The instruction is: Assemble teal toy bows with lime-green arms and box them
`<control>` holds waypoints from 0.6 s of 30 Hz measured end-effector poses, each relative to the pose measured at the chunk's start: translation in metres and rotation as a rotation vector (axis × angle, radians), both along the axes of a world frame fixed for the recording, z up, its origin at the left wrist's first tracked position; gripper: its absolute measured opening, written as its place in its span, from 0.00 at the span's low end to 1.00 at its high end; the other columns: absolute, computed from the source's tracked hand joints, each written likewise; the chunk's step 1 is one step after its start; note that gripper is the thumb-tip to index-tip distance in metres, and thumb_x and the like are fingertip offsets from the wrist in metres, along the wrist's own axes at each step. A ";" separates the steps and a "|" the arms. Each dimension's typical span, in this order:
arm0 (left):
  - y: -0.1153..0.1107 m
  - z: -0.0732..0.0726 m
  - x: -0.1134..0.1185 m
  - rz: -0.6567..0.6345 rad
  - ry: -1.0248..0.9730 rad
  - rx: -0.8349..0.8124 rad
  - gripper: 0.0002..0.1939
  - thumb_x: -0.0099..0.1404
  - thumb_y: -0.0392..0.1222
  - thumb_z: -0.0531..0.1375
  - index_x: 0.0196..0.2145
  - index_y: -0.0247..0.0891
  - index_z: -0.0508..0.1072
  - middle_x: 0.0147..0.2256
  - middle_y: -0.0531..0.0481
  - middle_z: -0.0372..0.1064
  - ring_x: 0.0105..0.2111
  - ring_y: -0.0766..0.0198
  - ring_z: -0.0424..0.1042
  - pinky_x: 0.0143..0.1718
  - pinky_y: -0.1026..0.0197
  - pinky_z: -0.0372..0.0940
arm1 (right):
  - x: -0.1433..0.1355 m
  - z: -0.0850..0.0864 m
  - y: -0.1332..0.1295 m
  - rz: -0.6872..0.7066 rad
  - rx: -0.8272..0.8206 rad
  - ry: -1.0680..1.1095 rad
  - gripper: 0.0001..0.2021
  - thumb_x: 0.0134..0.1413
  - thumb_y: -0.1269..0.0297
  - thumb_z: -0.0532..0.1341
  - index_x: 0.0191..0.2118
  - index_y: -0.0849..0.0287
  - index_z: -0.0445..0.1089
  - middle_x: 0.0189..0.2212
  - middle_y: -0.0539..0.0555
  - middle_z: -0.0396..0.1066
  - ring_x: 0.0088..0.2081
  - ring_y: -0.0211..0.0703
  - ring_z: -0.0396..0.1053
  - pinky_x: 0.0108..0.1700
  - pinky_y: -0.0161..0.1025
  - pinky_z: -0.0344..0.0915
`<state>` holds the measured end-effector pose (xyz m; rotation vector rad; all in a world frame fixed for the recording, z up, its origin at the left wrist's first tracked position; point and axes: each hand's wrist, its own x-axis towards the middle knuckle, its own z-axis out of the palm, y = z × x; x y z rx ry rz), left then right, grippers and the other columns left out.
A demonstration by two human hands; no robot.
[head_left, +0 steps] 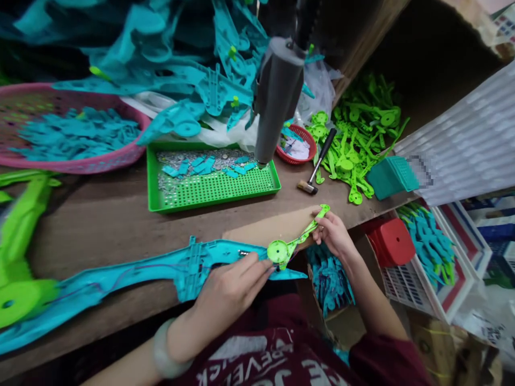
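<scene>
In the head view, my R grip (336,233) is narrow, holding the slim far end of a lime-green plastic arm (308,231) b/w thumb & fingers, prob. so the piece can be angled w/o my palm covering it. My L grip (231,279) is narrow too, fingertips bunched at the arm's round disc (277,251); can't tell if they pinch its edge or just steady it. The arm slants up toward my R side, disc end over the tip of a long teal half-shell (140,276), which lies inner side up on the tabletop (100,214), ribs & a thin wire (156,266) showing, I'd guess b/c that leaves the inside reachable. A small metal spring (243,253) sits at the shell, just beside my L fingers. Beyond it is a brown cardboard strip (257,228), maybe there as padding. Farther back, the green perforated tray (217,202) has small metal bits & teal tabs, low-walled, so easy to pick from. The hammer (326,145) lies b/w the small red basket (295,161) & the lime-green pcs heap (350,145), within reach, looks like. Pink basket (80,166), L side, has more teal pcs.
</scene>
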<state>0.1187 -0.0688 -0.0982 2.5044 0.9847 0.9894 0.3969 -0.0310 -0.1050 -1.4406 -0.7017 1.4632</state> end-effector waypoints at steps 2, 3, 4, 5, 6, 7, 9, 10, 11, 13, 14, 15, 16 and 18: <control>0.006 -0.010 0.000 -0.047 0.032 0.034 0.16 0.78 0.38 0.48 0.39 0.39 0.74 0.29 0.52 0.72 0.25 0.67 0.71 0.26 0.64 0.61 | 0.003 0.001 -0.002 0.012 0.001 -0.007 0.19 0.45 0.60 0.70 0.42 0.59 0.65 0.17 0.43 0.69 0.15 0.35 0.68 0.13 0.27 0.62; 0.010 -0.014 0.000 -0.061 0.036 0.037 0.16 0.78 0.38 0.47 0.39 0.39 0.74 0.30 0.52 0.72 0.26 0.67 0.72 0.26 0.64 0.62 | 0.004 0.001 -0.002 0.017 0.002 -0.011 0.20 0.46 0.59 0.69 0.42 0.59 0.65 0.17 0.43 0.69 0.15 0.35 0.68 0.13 0.27 0.62; 0.014 -0.017 0.000 -0.070 0.030 0.029 0.16 0.78 0.38 0.47 0.39 0.39 0.74 0.30 0.52 0.72 0.27 0.67 0.72 0.27 0.64 0.62 | 0.004 0.001 -0.001 0.019 0.005 -0.016 0.20 0.46 0.59 0.69 0.43 0.59 0.65 0.17 0.42 0.68 0.15 0.35 0.68 0.13 0.27 0.63; 0.018 -0.018 0.000 -0.074 0.019 0.010 0.16 0.78 0.39 0.48 0.38 0.39 0.74 0.29 0.52 0.72 0.27 0.67 0.72 0.27 0.64 0.62 | 0.005 0.001 0.001 0.019 0.008 -0.022 0.21 0.46 0.58 0.70 0.44 0.59 0.65 0.17 0.42 0.68 0.15 0.35 0.68 0.14 0.27 0.63; 0.021 -0.018 0.000 -0.077 0.009 -0.018 0.16 0.78 0.41 0.48 0.39 0.38 0.74 0.29 0.52 0.71 0.26 0.67 0.71 0.27 0.64 0.62 | 0.005 0.001 0.003 0.020 0.012 -0.029 0.22 0.45 0.58 0.70 0.44 0.58 0.64 0.17 0.42 0.68 0.15 0.35 0.68 0.14 0.27 0.64; 0.023 -0.015 0.000 -0.079 0.003 -0.051 0.16 0.78 0.44 0.49 0.39 0.38 0.74 0.28 0.53 0.71 0.25 0.67 0.71 0.26 0.64 0.61 | 0.005 0.001 0.007 0.025 0.013 -0.039 0.23 0.45 0.57 0.70 0.45 0.58 0.64 0.17 0.41 0.68 0.15 0.35 0.68 0.15 0.27 0.64; 0.024 -0.007 0.000 -0.091 -0.006 -0.116 0.17 0.77 0.51 0.51 0.39 0.38 0.73 0.28 0.53 0.70 0.24 0.66 0.70 0.25 0.63 0.60 | 0.006 0.001 0.013 0.046 0.009 -0.056 0.24 0.45 0.57 0.70 0.45 0.57 0.63 0.17 0.41 0.68 0.16 0.35 0.68 0.15 0.28 0.64; 0.022 -0.003 0.000 -0.090 -0.011 -0.139 0.18 0.76 0.53 0.51 0.38 0.39 0.73 0.28 0.54 0.70 0.23 0.66 0.70 0.24 0.62 0.59 | 0.006 0.001 0.016 0.060 0.003 -0.067 0.24 0.45 0.56 0.70 0.45 0.57 0.63 0.18 0.42 0.69 0.15 0.35 0.68 0.15 0.28 0.63; 0.019 0.002 0.001 -0.081 -0.018 -0.150 0.18 0.76 0.53 0.51 0.38 0.39 0.73 0.28 0.54 0.70 0.23 0.66 0.71 0.24 0.62 0.59 | 0.006 0.001 0.018 0.069 -0.002 -0.094 0.25 0.45 0.56 0.70 0.46 0.57 0.62 0.19 0.42 0.69 0.15 0.34 0.67 0.14 0.27 0.62; 0.012 0.008 0.000 -0.042 -0.037 -0.146 0.17 0.77 0.49 0.50 0.37 0.39 0.73 0.28 0.54 0.70 0.24 0.66 0.72 0.25 0.62 0.60 | 0.005 -0.001 0.018 0.060 0.005 -0.213 0.28 0.47 0.55 0.69 0.51 0.57 0.59 0.19 0.40 0.69 0.14 0.34 0.65 0.13 0.28 0.58; 0.009 0.010 0.000 -0.017 -0.045 -0.140 0.17 0.78 0.46 0.49 0.37 0.39 0.73 0.28 0.54 0.69 0.24 0.66 0.72 0.26 0.62 0.60 | 0.004 -0.002 0.016 0.040 0.028 -0.319 0.31 0.48 0.55 0.68 0.54 0.57 0.57 0.20 0.40 0.68 0.15 0.34 0.64 0.14 0.28 0.57; 0.006 0.010 0.000 0.006 -0.052 -0.138 0.17 0.78 0.44 0.48 0.37 0.39 0.73 0.29 0.54 0.69 0.25 0.66 0.72 0.27 0.62 0.61 | 0.002 -0.002 0.013 0.006 0.074 -0.463 0.33 0.50 0.55 0.67 0.58 0.57 0.54 0.21 0.40 0.67 0.16 0.34 0.63 0.15 0.29 0.58; 0.004 0.010 0.001 0.017 -0.057 -0.147 0.17 0.78 0.43 0.47 0.37 0.39 0.73 0.29 0.53 0.68 0.25 0.66 0.72 0.28 0.62 0.62 | 0.000 -0.002 0.009 -0.034 0.148 -0.629 0.34 0.52 0.56 0.66 0.60 0.57 0.53 0.24 0.41 0.67 0.17 0.34 0.64 0.18 0.30 0.60; 0.001 0.006 0.003 0.019 -0.058 -0.184 0.18 0.78 0.43 0.47 0.36 0.38 0.73 0.30 0.53 0.68 0.26 0.66 0.72 0.29 0.63 0.62 | -0.006 0.000 -0.002 -0.051 0.384 -0.947 0.28 0.55 0.61 0.65 0.60 0.57 0.57 0.29 0.46 0.67 0.23 0.34 0.65 0.25 0.33 0.66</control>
